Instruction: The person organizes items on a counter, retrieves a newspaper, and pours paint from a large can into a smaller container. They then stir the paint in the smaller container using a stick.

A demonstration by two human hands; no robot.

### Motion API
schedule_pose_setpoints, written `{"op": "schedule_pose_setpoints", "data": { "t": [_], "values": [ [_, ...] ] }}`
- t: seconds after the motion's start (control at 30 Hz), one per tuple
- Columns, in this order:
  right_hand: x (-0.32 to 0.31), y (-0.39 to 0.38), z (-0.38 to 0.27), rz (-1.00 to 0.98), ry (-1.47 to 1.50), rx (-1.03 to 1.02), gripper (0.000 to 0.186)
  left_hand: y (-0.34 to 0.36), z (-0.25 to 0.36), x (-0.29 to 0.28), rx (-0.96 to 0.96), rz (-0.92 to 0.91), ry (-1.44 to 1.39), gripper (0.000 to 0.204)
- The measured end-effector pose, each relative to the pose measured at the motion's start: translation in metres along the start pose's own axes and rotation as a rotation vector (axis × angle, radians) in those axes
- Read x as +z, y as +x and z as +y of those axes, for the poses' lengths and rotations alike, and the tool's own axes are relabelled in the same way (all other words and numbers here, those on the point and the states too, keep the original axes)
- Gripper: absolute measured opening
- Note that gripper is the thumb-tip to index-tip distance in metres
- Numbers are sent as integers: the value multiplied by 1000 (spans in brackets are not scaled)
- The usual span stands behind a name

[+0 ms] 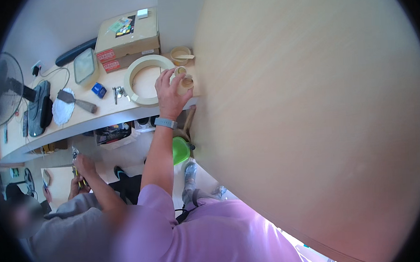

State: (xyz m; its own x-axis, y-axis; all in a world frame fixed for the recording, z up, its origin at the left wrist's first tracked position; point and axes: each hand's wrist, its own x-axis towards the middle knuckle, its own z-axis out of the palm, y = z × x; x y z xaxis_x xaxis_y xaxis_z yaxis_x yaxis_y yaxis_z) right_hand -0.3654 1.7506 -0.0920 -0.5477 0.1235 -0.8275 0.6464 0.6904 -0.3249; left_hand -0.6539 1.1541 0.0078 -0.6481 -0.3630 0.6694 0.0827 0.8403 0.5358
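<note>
The bench (pixel 110 81) is pretty cluttered along the far left, and a huge pale wood panel (pixel 304 116) walls off the whole right side. My left grip (pixel 170 95) is wrapped round two small round pale pieces (pixel 187 83), tubs or rolls, can't tell, at the bench's right end. Big cream ring (pixel 128 85) just left, cardboard boxes (pixel 127 38) beyond that. Right grip's out of view, so can't tell.
</note>
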Motion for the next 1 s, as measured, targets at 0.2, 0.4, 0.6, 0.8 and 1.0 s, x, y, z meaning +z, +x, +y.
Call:
{"op": "schedule_pose_setpoints", "data": {
  "t": [0.2, 0.4, 0.6, 0.8, 1.0],
  "values": [
    [-3, 17, -26, 2, -231, -335, 47, -39, 49, -57, 7, 42, 22, 53],
    [-2, -59, -171, -218, -309, -529, 55, -96, 94, -113, -116, 28, -67, 55],
    [-6, -114, -230, -614, -221, -870, 72, -170, 153, -174, -230, -269, -298, 57],
    [26, -161, -238, -345, -293, -1291, 94, -237, 250, -229, -269, -532, -265, 53],
    [27, -149, -208, -406, -165, -1355, 79, -263, 306, -229, -380, -628, -318, 53]
  ]
}}
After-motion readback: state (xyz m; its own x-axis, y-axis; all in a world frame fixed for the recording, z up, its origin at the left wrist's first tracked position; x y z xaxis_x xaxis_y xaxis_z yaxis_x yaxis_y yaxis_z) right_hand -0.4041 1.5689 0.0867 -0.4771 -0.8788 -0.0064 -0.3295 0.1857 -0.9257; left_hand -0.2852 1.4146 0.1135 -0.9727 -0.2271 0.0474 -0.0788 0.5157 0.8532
